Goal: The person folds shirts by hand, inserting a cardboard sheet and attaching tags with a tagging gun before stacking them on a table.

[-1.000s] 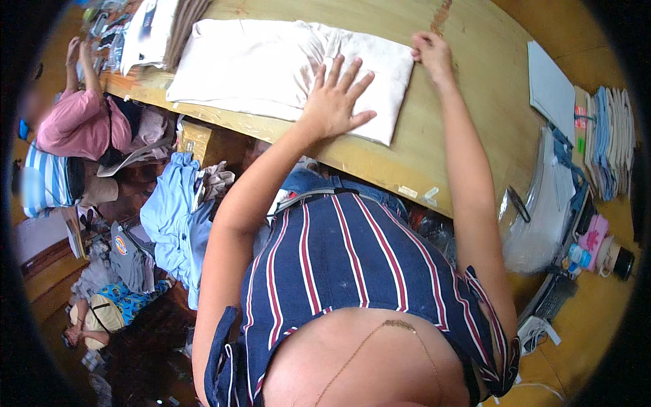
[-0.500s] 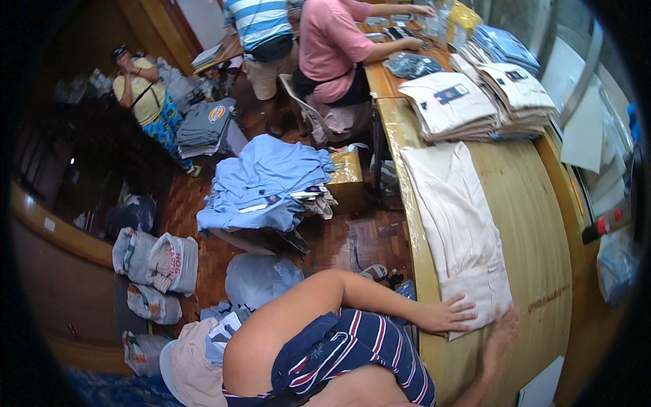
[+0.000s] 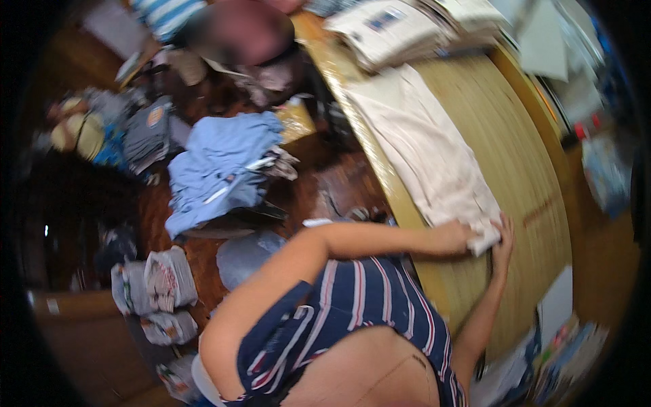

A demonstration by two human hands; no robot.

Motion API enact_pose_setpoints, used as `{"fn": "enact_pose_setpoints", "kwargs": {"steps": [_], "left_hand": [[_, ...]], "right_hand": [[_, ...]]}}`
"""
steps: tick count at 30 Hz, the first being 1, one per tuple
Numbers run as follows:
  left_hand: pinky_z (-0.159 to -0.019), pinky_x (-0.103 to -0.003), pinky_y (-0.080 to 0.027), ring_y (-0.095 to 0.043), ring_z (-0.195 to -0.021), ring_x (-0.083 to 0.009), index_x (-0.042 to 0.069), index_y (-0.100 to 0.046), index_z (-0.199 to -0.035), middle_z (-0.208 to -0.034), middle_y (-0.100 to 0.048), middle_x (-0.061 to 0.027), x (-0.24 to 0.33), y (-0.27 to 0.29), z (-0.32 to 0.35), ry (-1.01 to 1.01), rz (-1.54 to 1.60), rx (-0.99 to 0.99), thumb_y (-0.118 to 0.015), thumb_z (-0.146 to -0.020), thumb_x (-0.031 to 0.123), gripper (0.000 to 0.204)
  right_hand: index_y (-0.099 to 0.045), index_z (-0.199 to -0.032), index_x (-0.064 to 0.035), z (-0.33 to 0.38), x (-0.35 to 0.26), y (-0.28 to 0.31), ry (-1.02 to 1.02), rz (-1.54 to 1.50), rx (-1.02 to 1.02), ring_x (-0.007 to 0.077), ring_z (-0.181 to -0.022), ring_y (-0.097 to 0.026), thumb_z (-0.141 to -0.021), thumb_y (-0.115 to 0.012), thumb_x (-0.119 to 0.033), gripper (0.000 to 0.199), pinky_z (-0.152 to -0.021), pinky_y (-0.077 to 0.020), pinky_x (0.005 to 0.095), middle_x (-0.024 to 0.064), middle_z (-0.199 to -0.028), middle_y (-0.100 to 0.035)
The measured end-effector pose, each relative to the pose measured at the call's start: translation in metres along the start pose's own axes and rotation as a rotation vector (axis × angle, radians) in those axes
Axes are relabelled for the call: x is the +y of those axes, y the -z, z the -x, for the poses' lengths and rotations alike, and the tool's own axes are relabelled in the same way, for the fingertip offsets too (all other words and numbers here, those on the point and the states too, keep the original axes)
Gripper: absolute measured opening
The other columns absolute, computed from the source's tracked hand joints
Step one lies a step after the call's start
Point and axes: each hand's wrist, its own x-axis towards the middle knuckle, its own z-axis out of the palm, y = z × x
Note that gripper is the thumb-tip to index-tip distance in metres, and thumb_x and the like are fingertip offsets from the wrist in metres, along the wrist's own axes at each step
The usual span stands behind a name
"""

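Off-white cloth, one long folded garment on the desk, bunches at its near end between the left grip, fingers curled closed on it from a bent elbow, and the right grip, fingers pointing up beside the bunched end (blur hides whether they clasp the cloth, so I cannot tell). Beyond its far end sit two stacks of pale folded garments; off the desk's left side are one blue clothing heap, one taped box and four whitish bags.
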Motion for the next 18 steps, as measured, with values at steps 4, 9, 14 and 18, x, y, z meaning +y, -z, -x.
{"fn": "enact_pose_setpoints", "kwargs": {"steps": [4, 9, 14, 18], "left_hand": [[-0.066, -0.031, -0.043, -0.056, -0.075, -0.0218, 0.001, -0.048, -0.104, -0.080, -0.057, -0.0191, 0.051, 0.067, 0.011, 0.040, 0.675, 0.239, -0.047, -0.078, 0.008, 0.028], [-0.057, -0.023, -0.042, -0.049, -0.065, -0.0082, 0.001, -0.053, -0.092, -0.074, -0.054, -0.0023, 0.047, 0.109, 0.041, 0.487, 1.144, 0.251, -0.046, -0.085, 0.034, 0.034], [-0.071, -0.026, -0.041, -0.049, -0.080, -0.0148, -0.006, -0.053, -0.091, -0.092, -0.053, -0.0095, -0.053, 0.097, 0.071, 0.698, 0.496, 0.852, -0.052, -0.082, 0.020, 0.028], [-0.068, -0.024, -0.043, -0.051, -0.076, -0.0109, -0.006, -0.050, -0.100, -0.089, -0.054, -0.0108, -0.062, 0.090, 0.093, 0.788, 0.609, 0.957, -0.051, -0.083, 0.016, 0.028]], "right_hand": [[-0.055, -0.098, 0.0021, 0.008, -0.029, 0.043, -0.179, -0.874, 0.334, 0.0244, -0.112, -0.040, -0.078, -0.051, -0.007, 0.022, -0.092, -0.0324, 0.0348, 0.0125, -0.117, -0.047], [-0.055, -0.096, 0.0018, -0.056, -0.090, 0.079, -0.299, -0.902, 0.372, 0.0158, -0.084, -0.055, -0.076, -0.059, -0.013, 0.025, -0.076, -0.0431, 0.0263, 0.0084, -0.093, -0.058], [-0.054, -0.099, 0.0051, -0.142, -0.073, -0.030, -0.472, -0.550, -0.084, 0.0180, -0.083, -0.055, -0.073, -0.062, -0.030, 0.044, -0.074, -0.0416, 0.0287, 0.0117, -0.094, -0.059], [-0.050, -0.107, 0.0049, -0.160, -0.063, -0.053, -0.507, -0.460, -0.253, 0.0231, -0.094, -0.053, -0.077, -0.057, -0.032, 0.048, -0.082, -0.0390, 0.0305, 0.0157, -0.106, -0.054]]}}
